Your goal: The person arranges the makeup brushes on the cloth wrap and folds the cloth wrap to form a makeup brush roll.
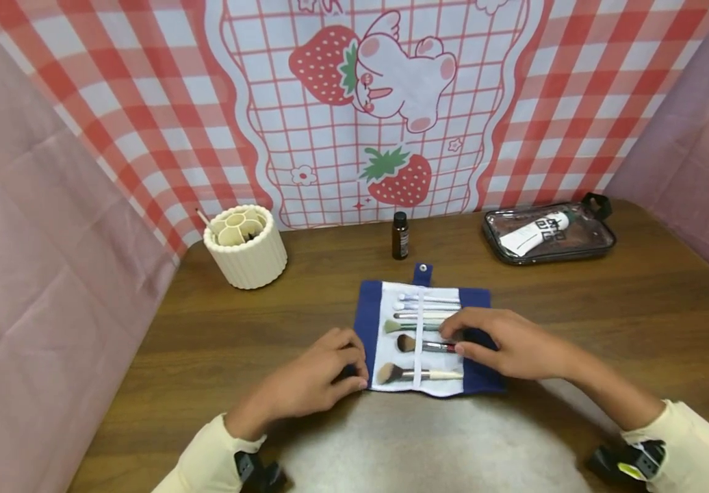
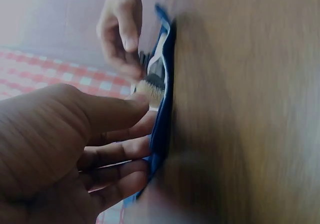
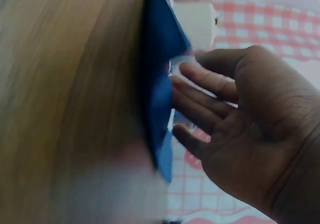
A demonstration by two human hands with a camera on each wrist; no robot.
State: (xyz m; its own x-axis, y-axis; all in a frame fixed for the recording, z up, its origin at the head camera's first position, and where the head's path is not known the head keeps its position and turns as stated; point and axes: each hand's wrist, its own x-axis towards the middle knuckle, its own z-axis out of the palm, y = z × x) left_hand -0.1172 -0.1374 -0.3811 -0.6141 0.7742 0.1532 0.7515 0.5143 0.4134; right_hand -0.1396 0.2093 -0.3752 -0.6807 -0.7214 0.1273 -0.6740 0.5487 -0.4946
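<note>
An unfolded blue brush roll [image 1: 368, 308] with a white inner panel lies on the table, several makeup brushes tucked under its white strap [image 1: 419, 329]. My left hand [image 1: 324, 373] touches the roll's left edge, its thumb by the lower left corner, near the large tan-tipped brush [image 1: 391, 373]. Over the right part of the roll, my right hand [image 1: 511, 342] rests with its fingertips at the handles of the middle brushes. In the left wrist view, the left fingers [image 2: 122, 146] lie against the blue cloth. The right fingers [image 3: 205, 93] look loosely bent beside the roll [image 3: 162, 88].
Behind the roll stands a small dark bottle [image 1: 400, 236]. A cream ribbed holder [image 1: 250, 257] is at the back left, and a clear black-edged pouch [image 1: 588, 239] with a white tube inside lies at the back right. Patterned cloth [image 1: 342, 171] hangs behind the table.
</note>
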